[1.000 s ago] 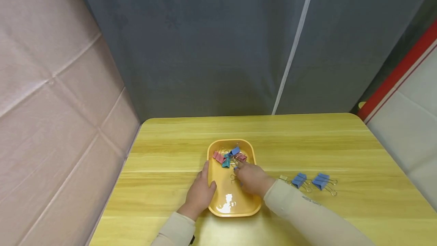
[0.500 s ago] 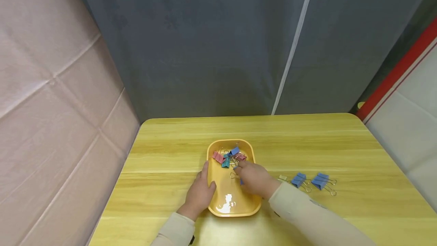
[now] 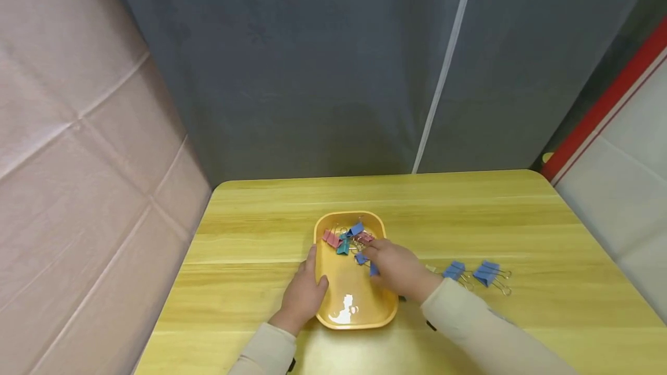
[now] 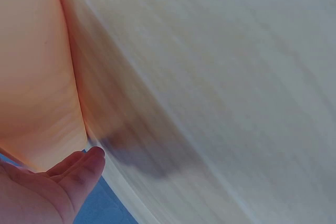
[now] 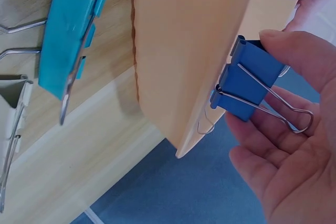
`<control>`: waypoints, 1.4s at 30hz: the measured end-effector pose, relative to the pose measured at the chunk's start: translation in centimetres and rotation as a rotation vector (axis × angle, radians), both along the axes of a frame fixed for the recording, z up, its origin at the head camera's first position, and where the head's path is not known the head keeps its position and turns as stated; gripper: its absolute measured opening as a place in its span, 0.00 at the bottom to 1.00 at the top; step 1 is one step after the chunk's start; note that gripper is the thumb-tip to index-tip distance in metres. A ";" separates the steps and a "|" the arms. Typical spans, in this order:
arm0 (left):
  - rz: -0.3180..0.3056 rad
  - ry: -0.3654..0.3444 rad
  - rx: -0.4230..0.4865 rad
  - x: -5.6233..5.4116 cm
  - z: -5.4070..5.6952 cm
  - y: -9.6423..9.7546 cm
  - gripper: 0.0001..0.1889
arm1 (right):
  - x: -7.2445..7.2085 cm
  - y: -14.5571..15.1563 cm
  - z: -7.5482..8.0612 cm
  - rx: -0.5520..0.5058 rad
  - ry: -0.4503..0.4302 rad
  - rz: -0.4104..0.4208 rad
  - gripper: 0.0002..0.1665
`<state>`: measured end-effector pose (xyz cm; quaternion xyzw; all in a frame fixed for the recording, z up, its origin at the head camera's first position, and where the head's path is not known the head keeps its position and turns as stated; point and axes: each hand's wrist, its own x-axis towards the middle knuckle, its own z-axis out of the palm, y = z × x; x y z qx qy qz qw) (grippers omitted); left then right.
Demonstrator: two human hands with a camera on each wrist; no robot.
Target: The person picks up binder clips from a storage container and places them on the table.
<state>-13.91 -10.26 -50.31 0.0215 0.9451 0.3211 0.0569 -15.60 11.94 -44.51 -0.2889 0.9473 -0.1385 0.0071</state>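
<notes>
My left hand (image 3: 304,291) rests against the left side of the yellow tray (image 3: 342,327), its fingers straight along the wall and its thumb over the rim. In the left wrist view, fingers (image 4: 84,174) touch the tray's side (image 4: 42,61). My right hand (image 3: 398,268) is over the tray's right rim. It pinches a blue binder clip (image 5: 249,77) between thumb and fingers, plain in the right wrist view. Another blue clip (image 3: 361,258) lies in the tray near the fingertips. Beyond it are pink clips (image 3: 332,239), a teal clip (image 3: 342,246) and a further blue clip (image 3: 356,229).
Right of the tray, two blue binder clips (image 3: 487,272) and a pale yellow one (image 3: 431,269) lie on the wooden table (image 3: 250,230). The right wrist view shows a teal clip (image 5: 68,40) and a pale clip (image 5: 11,103) on the table. A dark partition (image 3: 312,74) stands behind.
My right hand has shifted slightly to the right, uncovering more of the blue clip inside the tray. The left hand stays at the tray's left side.
</notes>
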 end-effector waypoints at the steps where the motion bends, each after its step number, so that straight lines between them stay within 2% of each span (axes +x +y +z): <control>1: -0.001 0.003 0.000 0.0 0.0 0.0 0.38 | 0.0 0.1 0.0 -0.001 0.005 -0.002 0.27; 8: 0.004 -0.007 0.008 0.0 0.1 0.0 0.38 | 0.1 1.1 0.6 -0.021 0.046 -0.022 0.30; 16: -0.001 -0.011 0.007 0.0 0.1 -0.1 0.38 | 0.1 2.4 1.0 -0.025 0.089 -0.066 0.28; 31: 0.002 -0.003 0.019 -0.1 0.0 -0.1 0.38 | 0.5 4.8 1.2 -0.017 0.113 -0.119 0.32; 42: 0.003 -0.004 0.017 0.0 0.1 0.0 0.38 | 0.6 7.0 1.5 -0.038 0.083 -0.177 0.31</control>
